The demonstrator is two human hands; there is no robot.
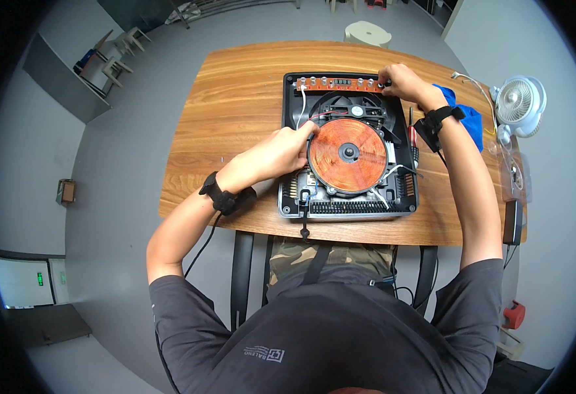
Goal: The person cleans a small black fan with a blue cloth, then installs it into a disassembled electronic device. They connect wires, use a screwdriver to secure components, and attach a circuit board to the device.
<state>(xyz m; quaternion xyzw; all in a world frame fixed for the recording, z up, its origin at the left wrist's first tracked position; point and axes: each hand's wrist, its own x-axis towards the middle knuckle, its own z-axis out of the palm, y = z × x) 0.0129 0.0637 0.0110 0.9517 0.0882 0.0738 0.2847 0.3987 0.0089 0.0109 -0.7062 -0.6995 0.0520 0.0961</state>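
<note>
An opened induction cooker lies on the table with its inside facing up. Its round copper coil covers the middle, and my left hand grips the coil's left rim, thumb on top, other fingers partly hidden below. Along the far edge runs an orange circuit board with a small display and several round buttons. My right hand is closed at this board's right end, fingertips pinched; what lies between them is too small to make out. A black fan sits between board and coil. Loose white wires cross the coil's lower right.
A screwdriver lies along the cooker's right side. Farther right are a blue cloth, a small white fan and a clear plastic box. A black cord hangs over the wooden table's front edge.
</note>
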